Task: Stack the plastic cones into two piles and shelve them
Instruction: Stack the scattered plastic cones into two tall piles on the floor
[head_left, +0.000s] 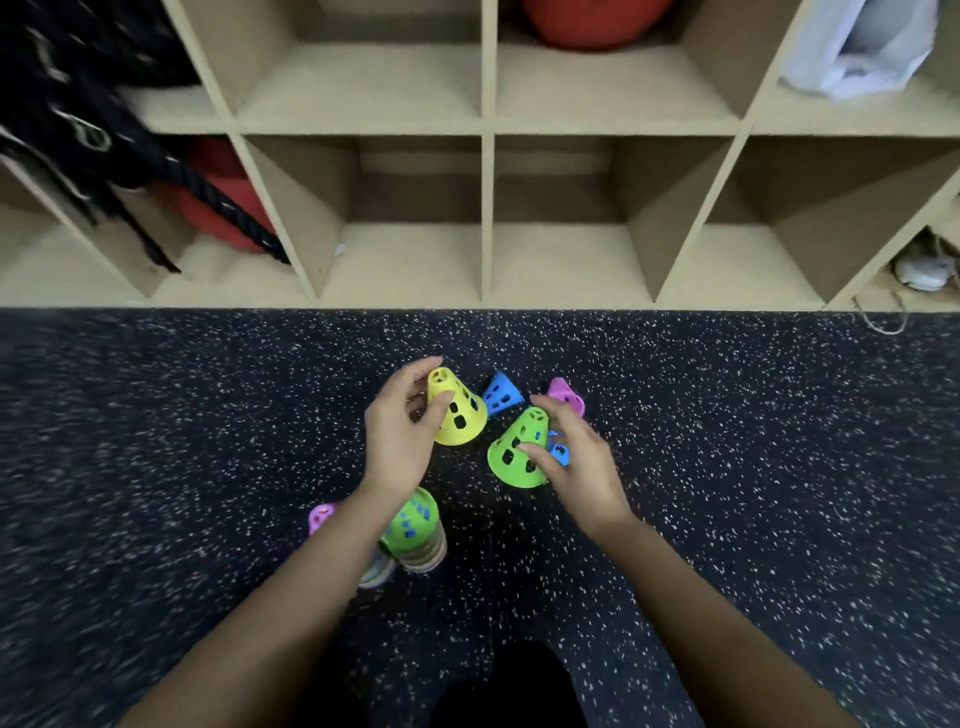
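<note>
The left hand (400, 431) grasped the yellow cone (460, 415), fingers and thumb curled round its narrow upper end. The cone was tilted, its wide rim pointing away from the palm; whether the rim touched the floor (156, 441) could not be told.

The right hand (576, 462) was released, fingers spread. Its thumb lay against the wall of the green cone (511, 452), which leaned just beside the palm. No grasp was closed on it.

Other cones lay as follows:
- A blue cone (501, 395) lay between the two hands, just beyond the fingertips.
- A pink cone (566, 395) lay just beyond the right fingers.
- A second blue cone (560, 454) was partly hidden under the right hand.
- A pile (415, 530) of nested cones, green on top, stood beside the left wrist.
- A second pink cone (321, 517) lay on the outer side of the left forearm.

The shelf (483, 218) stood well beyond both hands.

Handling, by judgement: the cones appeared to be thin perforated plastic, hence light, somewhat flexible and not fragile. Smooth walls were likely to slip under a loose pinch. The narrow top offered the best hold for one cone, with the holes giving purchase. A pile was best held low, round the wide rims, so that nested cones did not separate or tip.
</note>
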